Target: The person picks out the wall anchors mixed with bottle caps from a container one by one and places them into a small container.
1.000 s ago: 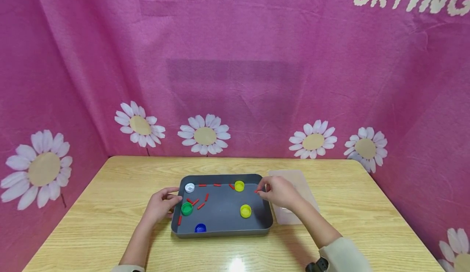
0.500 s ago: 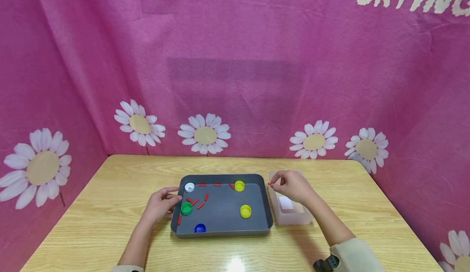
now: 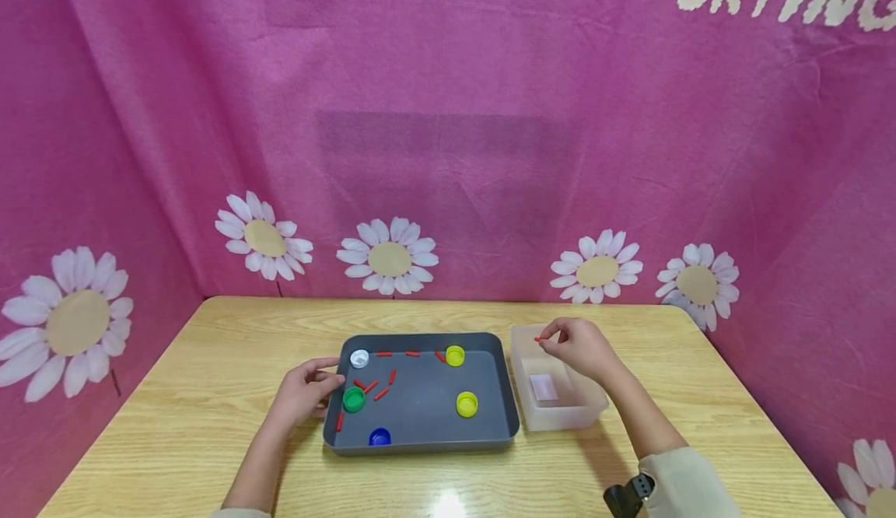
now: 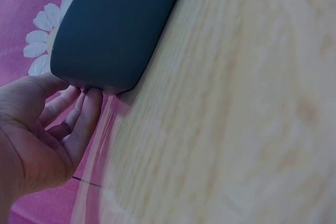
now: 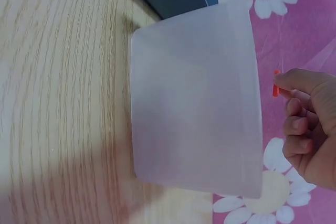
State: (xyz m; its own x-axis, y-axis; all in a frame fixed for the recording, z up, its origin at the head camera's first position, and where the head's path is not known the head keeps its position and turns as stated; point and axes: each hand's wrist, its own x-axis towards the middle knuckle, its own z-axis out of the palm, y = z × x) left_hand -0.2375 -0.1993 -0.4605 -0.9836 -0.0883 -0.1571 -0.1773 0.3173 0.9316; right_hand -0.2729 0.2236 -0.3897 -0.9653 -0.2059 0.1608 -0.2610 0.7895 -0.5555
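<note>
At the left end of the dark grey tray [image 3: 427, 425], my left hand [image 3: 302, 390] holds the rim, thumb over the edge and fingertips against the outer wall, as the left wrist view shows. My right hand [image 3: 581, 351] pinches a small red stick [image 5: 276, 83] between thumb and forefinger, above the far part of a translucent plastic box [image 3: 563, 418]. Several similar red sticks [image 3: 381, 394] lie scattered in the tray's left and back parts. Bottle caps share the tray: white [image 3: 359, 358], green [image 3: 354, 400], blue [image 3: 380, 436] and two yellow caps [image 3: 467, 404].
The box stands close beside the tray's right end, with a white rectangular piece [image 3: 543, 387] in it. Both rest on a wooden table [image 3: 231, 362]. A pink curtain [image 3: 448, 160] with daisies hangs behind and at the sides.
My right hand has moved right, from over the tray's right end to over the translucent box, carrying the red stick. The left hand stays at the tray.
</note>
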